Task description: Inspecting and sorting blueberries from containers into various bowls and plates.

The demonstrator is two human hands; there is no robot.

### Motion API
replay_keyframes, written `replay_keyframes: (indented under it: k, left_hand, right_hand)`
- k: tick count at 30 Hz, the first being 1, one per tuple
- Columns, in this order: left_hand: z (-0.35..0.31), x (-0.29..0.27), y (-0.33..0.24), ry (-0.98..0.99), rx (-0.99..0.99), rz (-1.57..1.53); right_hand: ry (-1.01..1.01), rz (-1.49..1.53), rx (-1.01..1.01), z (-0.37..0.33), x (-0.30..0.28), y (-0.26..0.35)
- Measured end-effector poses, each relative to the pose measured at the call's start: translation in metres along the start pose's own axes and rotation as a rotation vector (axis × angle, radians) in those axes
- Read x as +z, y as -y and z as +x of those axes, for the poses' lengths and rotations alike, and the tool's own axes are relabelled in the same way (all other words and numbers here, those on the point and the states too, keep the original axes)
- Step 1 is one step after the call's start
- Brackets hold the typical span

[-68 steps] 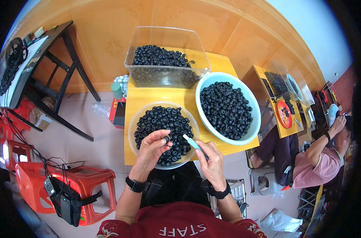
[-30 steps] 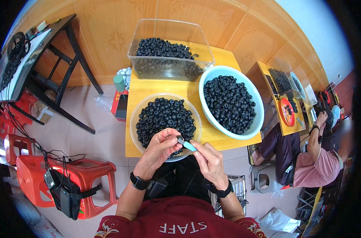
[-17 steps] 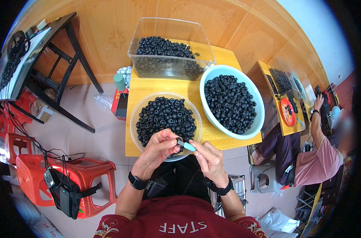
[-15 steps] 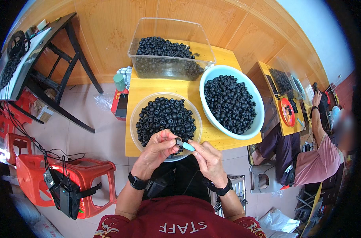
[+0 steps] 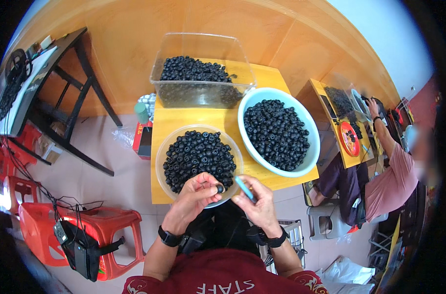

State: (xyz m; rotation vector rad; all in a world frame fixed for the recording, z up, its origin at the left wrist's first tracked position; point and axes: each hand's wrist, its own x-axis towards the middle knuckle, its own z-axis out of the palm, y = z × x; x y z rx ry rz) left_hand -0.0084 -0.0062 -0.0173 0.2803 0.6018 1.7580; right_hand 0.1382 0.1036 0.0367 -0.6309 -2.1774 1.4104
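Note:
Between the thumb and fingers of my left hand (image 5: 194, 197) is a small round black part (image 5: 220, 188) with a hole. My right hand (image 5: 258, 205) is closed around a small light-blue-handled tool (image 5: 245, 188), which points up and left, apart from the part; its working end cannot be made out. Both hands are over the near edge of a clear round tub (image 5: 158, 159) heaped with similar black parts. To the right stands a pale blue basin (image 5: 314, 142) full of more of them. A clear rectangular bin (image 5: 203, 84) behind holds another pile.
The containers stand on a yellow wooden table (image 5: 176, 115) against a wood-panelled wall. A red stool (image 5: 117, 215) with cables and a black pouch is at left, near a dark table (image 5: 61, 46). A co-worker (image 5: 389, 181) sits at right by another yellow table (image 5: 352, 159).
My right hand has drawn the blue-handled tool away from the black part and turned it upward. My left hand still pinches the part. The co-worker's hand has shifted left.

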Motion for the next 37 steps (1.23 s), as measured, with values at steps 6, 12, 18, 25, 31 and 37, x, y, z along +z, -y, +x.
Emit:
replay_keyframes:
  k: [6,12,18,25,31,37]
  left_hand:
    - [-0.005,0.006,-0.006,-0.031,-0.021,0.131]
    - [-0.005,0.006,-0.008,0.038,-0.013,0.070]
    - [-0.007,0.009,-0.005,0.047,-0.072,0.179]
    - [-0.007,0.006,0.001,0.076,-0.091,0.053]
    - [-0.011,0.009,-0.001,0.056,-0.064,0.114]
    - [-0.009,0.008,-0.016,0.001,-0.094,0.434]
  right_hand:
    - [0.076,0.246,0.018,0.009,0.015,-0.003]
    - [0.176,0.435,0.068,0.007,0.015,-0.006]
    - [0.248,0.653,0.146,0.001,0.015,-0.017]
    - [0.265,0.655,0.101,-0.003,0.013,-0.013]
    - [0.270,0.613,0.116,-0.004,0.011,-0.007]
    - [0.227,0.504,0.309,-0.010,0.003,-0.028]
